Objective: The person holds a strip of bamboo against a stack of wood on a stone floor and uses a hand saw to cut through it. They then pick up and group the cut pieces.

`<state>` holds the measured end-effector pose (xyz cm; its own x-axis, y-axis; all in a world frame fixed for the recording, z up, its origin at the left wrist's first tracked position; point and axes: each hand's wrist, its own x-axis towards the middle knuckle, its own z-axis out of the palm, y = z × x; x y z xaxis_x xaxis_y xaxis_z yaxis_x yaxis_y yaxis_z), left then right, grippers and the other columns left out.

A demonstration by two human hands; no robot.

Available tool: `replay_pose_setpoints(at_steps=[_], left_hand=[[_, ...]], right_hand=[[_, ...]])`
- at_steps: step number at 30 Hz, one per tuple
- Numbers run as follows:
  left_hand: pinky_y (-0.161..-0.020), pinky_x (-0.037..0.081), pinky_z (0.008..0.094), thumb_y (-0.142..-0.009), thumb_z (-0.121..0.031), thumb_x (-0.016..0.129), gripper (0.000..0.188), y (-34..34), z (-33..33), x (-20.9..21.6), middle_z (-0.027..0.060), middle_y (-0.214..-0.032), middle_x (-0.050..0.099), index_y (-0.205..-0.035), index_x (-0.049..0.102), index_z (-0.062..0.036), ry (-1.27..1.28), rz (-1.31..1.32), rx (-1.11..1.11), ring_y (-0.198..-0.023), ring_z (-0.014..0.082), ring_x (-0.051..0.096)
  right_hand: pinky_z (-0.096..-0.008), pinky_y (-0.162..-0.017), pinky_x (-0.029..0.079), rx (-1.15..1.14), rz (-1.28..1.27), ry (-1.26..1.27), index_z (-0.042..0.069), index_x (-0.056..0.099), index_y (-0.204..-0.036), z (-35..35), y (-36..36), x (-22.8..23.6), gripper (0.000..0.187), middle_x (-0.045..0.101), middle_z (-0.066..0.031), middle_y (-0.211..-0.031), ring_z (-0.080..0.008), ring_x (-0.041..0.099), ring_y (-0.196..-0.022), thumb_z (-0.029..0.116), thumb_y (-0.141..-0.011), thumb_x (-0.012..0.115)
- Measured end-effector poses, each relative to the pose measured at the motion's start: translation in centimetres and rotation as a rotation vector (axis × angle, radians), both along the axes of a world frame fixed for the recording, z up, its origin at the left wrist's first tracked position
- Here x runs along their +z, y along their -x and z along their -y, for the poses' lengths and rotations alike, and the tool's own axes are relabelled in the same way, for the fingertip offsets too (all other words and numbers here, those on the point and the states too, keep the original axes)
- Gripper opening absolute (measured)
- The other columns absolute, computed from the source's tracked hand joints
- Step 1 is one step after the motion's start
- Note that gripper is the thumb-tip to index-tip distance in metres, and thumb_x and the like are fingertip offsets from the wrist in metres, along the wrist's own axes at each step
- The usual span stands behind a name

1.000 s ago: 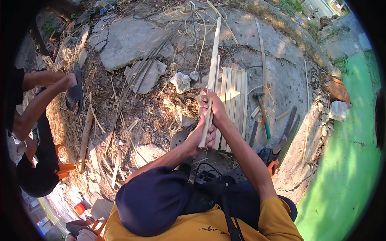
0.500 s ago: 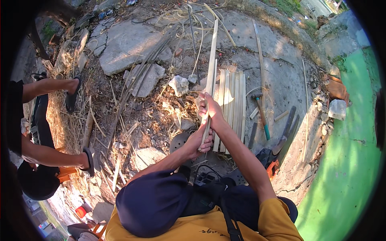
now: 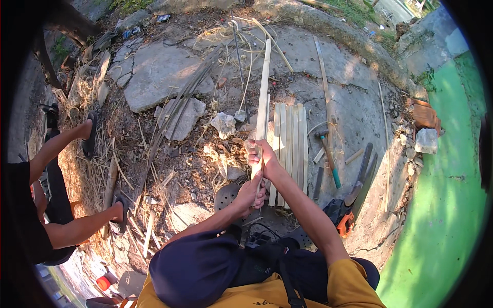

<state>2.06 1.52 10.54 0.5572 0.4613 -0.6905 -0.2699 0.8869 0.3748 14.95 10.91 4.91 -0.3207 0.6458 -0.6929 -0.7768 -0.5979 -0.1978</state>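
Observation:
A long pale bamboo slat [image 3: 265, 77] points away from me, held upright in the picture. My right hand [image 3: 264, 158] is wrapped round it, closed, partway along its length. Just below, my left hand [image 3: 251, 195] grips the slat near its near end, fingers curled about it. A second, shorter pale strip seems to lie alongside it; whether it is in my grip I cannot tell. Right beside my hands, several pale slats [image 3: 291, 138] lie side by side on the ground.
A hammer [image 3: 329, 158] with a teal-ended handle lies to the right, near dark blades and an orange tool handle [image 3: 345, 225]. Dark strips [image 3: 187, 92] stretch over rubble at left. Another person's legs [image 3: 82, 223] are at far left. A white block [image 3: 426, 141] stands by green paving [image 3: 436, 215].
The view has shifted, so the ground things sit slightly lower and further left. Both hands keep hold of the slat. The other person's legs have changed position a little.

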Motion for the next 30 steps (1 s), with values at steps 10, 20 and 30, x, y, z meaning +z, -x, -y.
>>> replay_pose_setpoints(at_steps=[10, 20, 30], left_hand=[[-0.037, 0.031, 0.0241, -0.104, -0.062, 0.046, 0.051, 0.5, 0.4, -0.4, -0.0035, -0.061, 0.039, -0.096, 0.044, -0.0118, 0.02, 0.002, 0.004, -0.042, 0.0078, 0.037], [-0.075, 0.066, 0.0428, -0.109, -0.057, 0.036, 0.061, 1.0, -0.4, -1.3, 0.0168, -0.093, 0.067, -0.119, 0.052, 0.0016, -0.097, -0.045, -0.07, -0.078, 0.0266, 0.074], [-0.086, 0.061, 0.0362, -0.109, -0.059, 0.029, 0.066, 1.4, -0.1, -2.5, 0.0129, -0.109, 0.066, -0.137, 0.049, -0.0018, -0.211, -0.075, -0.052, -0.095, 0.0217, 0.07]], right_hand=[[-0.0326, -0.055, 0.047, 0.022, 0.206, 0.044, 0.014, 0.058, -0.117, 0.4, 1.3, 1.3, 0.037, 0.057, -0.0034, -0.076, -0.0168, 0.053, -0.058, 0.046, -0.099, 0.06], [-0.0352, -0.066, 0.056, -0.108, 0.761, -0.217, -0.002, 0.061, -0.113, 1.5, 1.5, 2.0, 0.045, 0.068, -0.015, -0.093, -0.0228, 0.067, -0.071, 0.038, -0.111, 0.041], [-0.0375, -0.07, 0.047, -0.109, 1.652, -0.555, -0.007, 0.063, -0.116, 0.6, -4.8, 5.1, 0.035, 0.064, -0.0148, -0.084, -0.0209, 0.057, -0.073, 0.025, -0.106, 0.053]])
